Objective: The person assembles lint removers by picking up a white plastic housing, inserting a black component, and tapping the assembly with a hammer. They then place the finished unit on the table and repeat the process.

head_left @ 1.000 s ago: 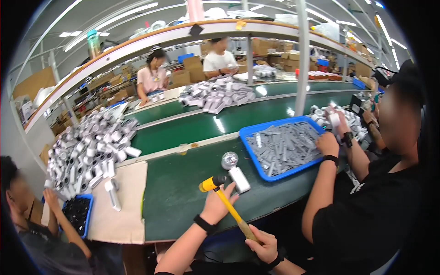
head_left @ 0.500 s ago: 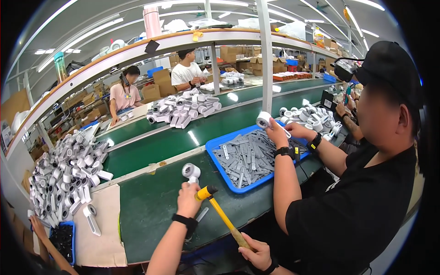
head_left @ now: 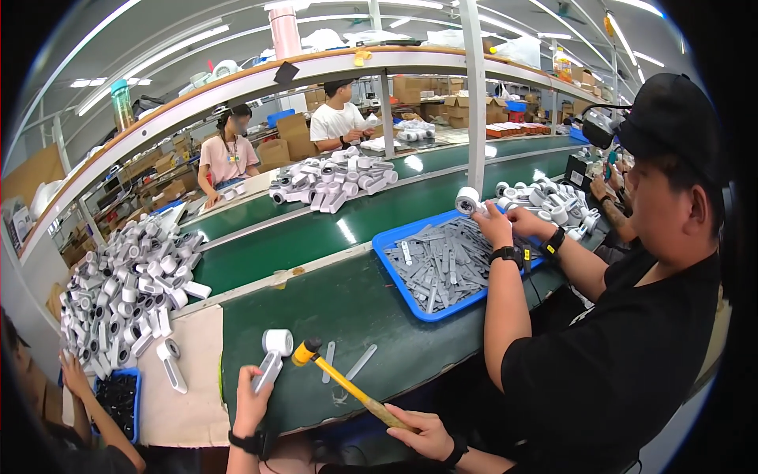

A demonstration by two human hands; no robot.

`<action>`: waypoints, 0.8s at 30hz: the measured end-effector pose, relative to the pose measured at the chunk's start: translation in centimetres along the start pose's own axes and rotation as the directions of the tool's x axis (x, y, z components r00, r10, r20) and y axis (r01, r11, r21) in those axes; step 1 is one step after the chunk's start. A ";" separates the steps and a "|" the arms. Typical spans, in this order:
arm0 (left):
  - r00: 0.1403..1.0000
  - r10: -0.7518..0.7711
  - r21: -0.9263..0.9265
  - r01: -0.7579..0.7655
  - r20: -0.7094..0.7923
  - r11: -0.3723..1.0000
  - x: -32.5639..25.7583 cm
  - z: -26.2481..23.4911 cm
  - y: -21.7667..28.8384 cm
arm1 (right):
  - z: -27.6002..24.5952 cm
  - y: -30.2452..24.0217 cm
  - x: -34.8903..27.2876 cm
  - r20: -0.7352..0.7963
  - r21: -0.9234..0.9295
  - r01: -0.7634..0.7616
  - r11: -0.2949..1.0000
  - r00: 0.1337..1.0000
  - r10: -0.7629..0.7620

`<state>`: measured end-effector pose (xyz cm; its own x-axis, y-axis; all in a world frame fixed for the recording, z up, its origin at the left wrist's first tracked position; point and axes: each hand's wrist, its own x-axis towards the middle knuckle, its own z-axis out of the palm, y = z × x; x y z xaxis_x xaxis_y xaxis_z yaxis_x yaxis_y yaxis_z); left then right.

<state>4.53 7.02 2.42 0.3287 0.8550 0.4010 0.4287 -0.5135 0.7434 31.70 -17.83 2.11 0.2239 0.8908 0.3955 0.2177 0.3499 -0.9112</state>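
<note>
My left hand (head_left: 253,395) is closed around the slim grey-and-white handle of a white round-headed housing (head_left: 278,342), which looks like a handheld fan body. Its round head points away from me, above the green table. In my right hand (head_left: 430,436) is the wooden grip of a hammer (head_left: 359,395) with a yellow head and a black tip. The hammer head is just right of the housing, apart from it. Two thin grey strips (head_left: 362,362) lie on the table beyond the hammer handle.
A blue tray (head_left: 430,316) of grey strips stands ahead right, beside a co-worker (head_left: 624,316) holding a white housing. Piled housings (head_left: 126,292) lie left, near cardboard (head_left: 185,395) and a blue bin (head_left: 136,407) of black parts. Another person's hand (head_left: 75,375) reaches there.
My left hand has drawn the housing left and nearer to me, tilting its handle toward me. The hammer head has shifted left and slightly nearer. A second grey strip now shows on the table.
</note>
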 end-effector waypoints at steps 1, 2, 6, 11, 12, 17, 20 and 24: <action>1.000 -0.005 -0.010 0.005 -0.018 1.000 -1.4 -0.6 0.5 | 0.3 0.0 0.0 0.054 0.002 -0.064 0.998 0.997 0.064; 1.000 -0.007 -0.009 0.006 -0.017 1.000 -2.6 -1.1 0.8 | 0.9 0.7 0.2 0.036 -0.014 0.072 0.997 0.997 -0.071; 0.987 -0.146 0.007 0.147 -0.072 0.989 -6.0 -2.7 1.1 | 2.8 0.1 0.6 0.115 0.003 0.060 0.998 0.991 -0.060; 0.974 -0.197 0.030 0.201 -0.116 0.979 -7.4 -2.9 1.7 | 4.3 -0.2 0.6 0.213 0.023 0.095 0.995 0.972 -0.098; 0.973 -0.198 0.028 0.203 -0.120 0.979 -7.8 -2.8 1.1 | 4.5 -0.3 0.5 0.218 0.023 0.097 0.995 0.971 -0.099; 0.967 -0.113 0.235 0.167 -0.228 0.958 -8.3 -1.5 0.6 | 4.5 -0.6 -0.1 0.222 0.018 0.110 0.994 0.969 -0.111; 0.968 -0.047 0.293 0.121 -0.248 0.948 -8.3 -1.5 1.1 | 4.4 -0.6 -0.2 0.206 0.026 0.104 0.994 0.973 -0.107; 0.964 0.053 0.339 0.040 -0.262 0.940 -8.4 -1.9 0.2 | 4.3 -0.5 0.2 0.254 -0.081 0.054 0.995 0.967 -0.032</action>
<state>0.23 -0.13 0.22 0.1195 0.8157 0.5660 0.7011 -0.4730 0.5337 27.60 -16.55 2.13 -0.0319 0.9236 0.3821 0.3052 0.3730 -0.8762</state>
